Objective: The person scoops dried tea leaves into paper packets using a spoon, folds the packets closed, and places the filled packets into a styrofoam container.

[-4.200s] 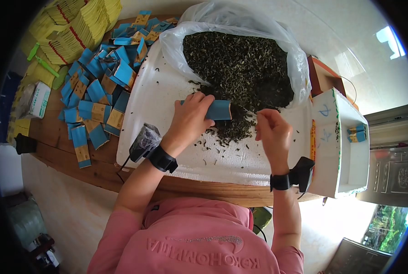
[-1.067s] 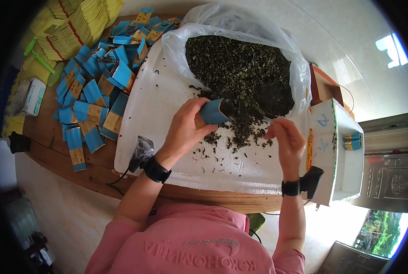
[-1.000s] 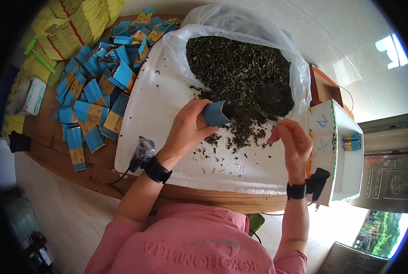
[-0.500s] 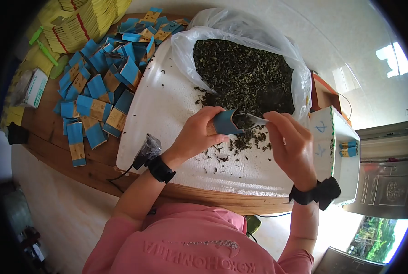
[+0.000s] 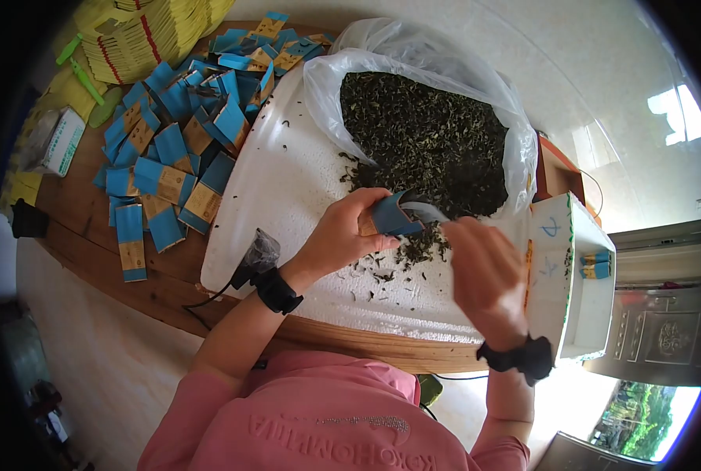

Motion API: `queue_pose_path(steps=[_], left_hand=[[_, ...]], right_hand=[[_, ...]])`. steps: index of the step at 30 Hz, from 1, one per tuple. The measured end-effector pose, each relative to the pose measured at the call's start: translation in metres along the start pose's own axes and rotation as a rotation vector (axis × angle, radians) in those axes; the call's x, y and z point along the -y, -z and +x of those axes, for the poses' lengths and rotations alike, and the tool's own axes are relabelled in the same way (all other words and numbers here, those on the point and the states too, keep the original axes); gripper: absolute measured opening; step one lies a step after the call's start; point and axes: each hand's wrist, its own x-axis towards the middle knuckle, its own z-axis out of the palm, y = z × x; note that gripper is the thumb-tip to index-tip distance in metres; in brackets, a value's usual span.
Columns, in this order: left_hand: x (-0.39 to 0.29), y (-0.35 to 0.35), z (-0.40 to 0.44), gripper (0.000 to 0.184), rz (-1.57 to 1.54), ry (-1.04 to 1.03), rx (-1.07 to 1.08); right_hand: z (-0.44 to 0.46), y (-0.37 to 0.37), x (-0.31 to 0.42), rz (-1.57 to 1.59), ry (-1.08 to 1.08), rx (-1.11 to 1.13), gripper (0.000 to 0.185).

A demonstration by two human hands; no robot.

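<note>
My left hand (image 5: 341, 235) is wrapped round a small blue and tan box (image 5: 394, 214), tilted with its open end to the right. My right hand (image 5: 484, 271), slightly blurred, grips a pale spoon (image 5: 425, 210) whose front end is at the box's mouth. Just behind both hands, dark dried leaves (image 5: 425, 129) fill a clear plastic bag (image 5: 324, 90) and spill onto the white foam tray (image 5: 260, 180). Loose leaves (image 5: 417, 250) lie beneath the box.
Many blue and tan boxes (image 5: 158, 180) are heaped on the wooden table (image 5: 76, 212) at left, near a yellow woven basket (image 5: 131, 43). A white foam box (image 5: 586, 294) at right holds a few small boxes (image 5: 595, 265). Behind it stands a red-brown box (image 5: 558, 177).
My right hand has moved left and turned, bringing the spoon to the mouth of the box. My left hand and its box have shifted slightly right in view.
</note>
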Motion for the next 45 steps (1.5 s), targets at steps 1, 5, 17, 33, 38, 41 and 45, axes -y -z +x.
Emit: queue_pose_path(steps=[1, 5, 17, 33, 38, 41, 45], left_hand=[[0.000, -0.001, -0.001, 0.061, -0.022, 0.028, 0.008], [0.000, 0.003, 0.000, 0.072, 0.041, 0.051, 0.024], [-0.003, 0.001, -0.001, 0.060, 0.067, 0.020, 0.005], [0.012, -0.004, 0.000, 0.068, -0.266, 0.035, 0.054], [0.006, 0.001, 0.001, 0.064, -0.445, 0.169, 0.142], [0.005, 0.002, 0.002, 0.067, -0.444, 0.159, 0.140], [0.001, 0.000, 0.000, 0.077, -0.457, 0.183, 0.229]], right_hand=[[-0.002, -0.006, 0.002, 0.006, 0.029, 0.075, 0.026], [-0.001, -0.001, 0.003, 0.024, 0.003, -0.055, 0.027], [-0.012, 0.003, -0.010, 0.068, -0.059, -0.209, 0.022], [-0.124, -0.070, -0.047, 0.971, -1.165, -0.380, 0.016], [-0.132, -0.083, -0.054, 0.403, -0.870, -0.186, 0.019], [-0.115, -0.065, -0.049, 0.115, -0.648, -0.197, 0.025], [-0.093, -0.036, -0.039, 0.367, -0.629, -0.235, 0.026]])
